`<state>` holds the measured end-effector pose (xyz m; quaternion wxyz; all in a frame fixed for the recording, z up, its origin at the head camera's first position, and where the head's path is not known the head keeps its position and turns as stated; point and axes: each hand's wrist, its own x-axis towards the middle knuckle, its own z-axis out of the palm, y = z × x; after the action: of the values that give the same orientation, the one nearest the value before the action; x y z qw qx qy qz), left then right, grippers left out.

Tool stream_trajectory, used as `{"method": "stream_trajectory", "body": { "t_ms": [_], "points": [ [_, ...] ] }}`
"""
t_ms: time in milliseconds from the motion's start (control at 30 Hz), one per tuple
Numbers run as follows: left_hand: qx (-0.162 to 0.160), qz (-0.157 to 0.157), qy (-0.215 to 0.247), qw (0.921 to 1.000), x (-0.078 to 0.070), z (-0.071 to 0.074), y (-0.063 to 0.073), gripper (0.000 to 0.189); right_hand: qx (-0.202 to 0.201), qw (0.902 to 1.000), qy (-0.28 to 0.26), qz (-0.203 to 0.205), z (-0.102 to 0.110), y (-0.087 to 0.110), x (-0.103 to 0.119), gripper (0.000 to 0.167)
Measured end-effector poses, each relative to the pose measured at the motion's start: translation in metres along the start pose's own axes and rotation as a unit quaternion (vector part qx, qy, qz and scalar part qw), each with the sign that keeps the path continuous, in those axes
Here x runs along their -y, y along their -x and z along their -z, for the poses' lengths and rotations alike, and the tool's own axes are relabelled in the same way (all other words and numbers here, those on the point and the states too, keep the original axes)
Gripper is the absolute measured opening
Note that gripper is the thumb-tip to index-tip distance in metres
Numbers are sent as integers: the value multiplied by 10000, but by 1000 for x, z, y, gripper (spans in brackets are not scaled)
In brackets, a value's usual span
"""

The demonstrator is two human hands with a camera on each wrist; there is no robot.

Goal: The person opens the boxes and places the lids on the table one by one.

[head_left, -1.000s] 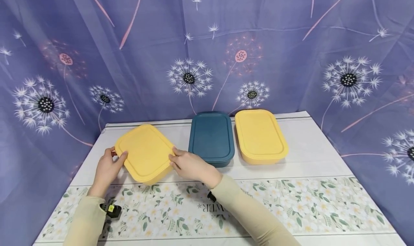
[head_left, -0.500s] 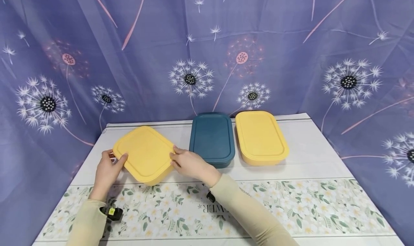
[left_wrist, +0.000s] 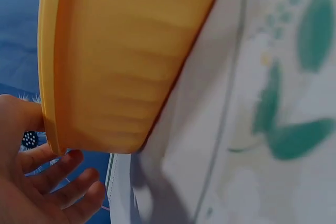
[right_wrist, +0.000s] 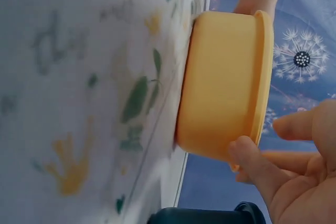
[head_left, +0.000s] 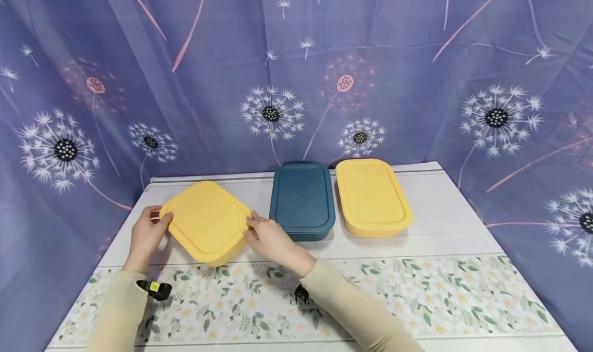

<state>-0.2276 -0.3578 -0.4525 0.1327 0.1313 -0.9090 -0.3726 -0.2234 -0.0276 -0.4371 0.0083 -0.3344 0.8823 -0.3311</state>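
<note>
A yellow lidded food container (head_left: 208, 221) stands turned cornerwise at the left of the table, its lid on. My left hand (head_left: 145, 233) pinches the lid's rim at the left corner, the thumb on top. At the opposite corner, my right hand (head_left: 273, 241) pinches the rim between thumb and fingers. From the left wrist view, the rim and side wall of the container (left_wrist: 121, 66) show, with the fingertips curled under the corner. The right wrist view shows its base (right_wrist: 220, 82) at the cloth; the thumb touches below the rim.
A dark blue lidded container (head_left: 302, 197) stands just right of my right hand, and another yellow container (head_left: 372, 195) stands beside that. A floral runner (head_left: 417, 295) crosses the front of the white tablecloth. A purple dandelion curtain (head_left: 208, 94) hangs behind and on both sides.
The left-hand container has turned slightly and its left corner has shifted a little to the left, my left hand moving with it. The other two containers stay put.
</note>
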Motion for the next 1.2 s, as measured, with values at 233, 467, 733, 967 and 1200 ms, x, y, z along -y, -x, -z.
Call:
{"method": "stream_trajectory", "body": {
  "t_ms": [233, 467, 733, 967, 1200],
  "points": [
    [276, 342, 123, 9990, -2, 0, -17, 57, -116, 9983, -348, -458, -9, 5, -1, 56],
    [175, 536, 325, 9979, 3, -1, -18, 57, -132, 9978, -454, -456, -15, 2, 3, 62],
    [-5, 688, 943, 9932, 8, -7, -7, 61, -74, 9982, -349, -484, -13, -2, 2, 62],
    [-262, 902, 1382, 9859, 10, -14, 10, 58, 63, 9977, 63, -673, -13, -11, 2, 55],
    [-135, 1165, 1766, 9773, 10, -13, 25, 60, 226, 9978, 157, -596, -12, -18, 5, 53]
  ]
}}
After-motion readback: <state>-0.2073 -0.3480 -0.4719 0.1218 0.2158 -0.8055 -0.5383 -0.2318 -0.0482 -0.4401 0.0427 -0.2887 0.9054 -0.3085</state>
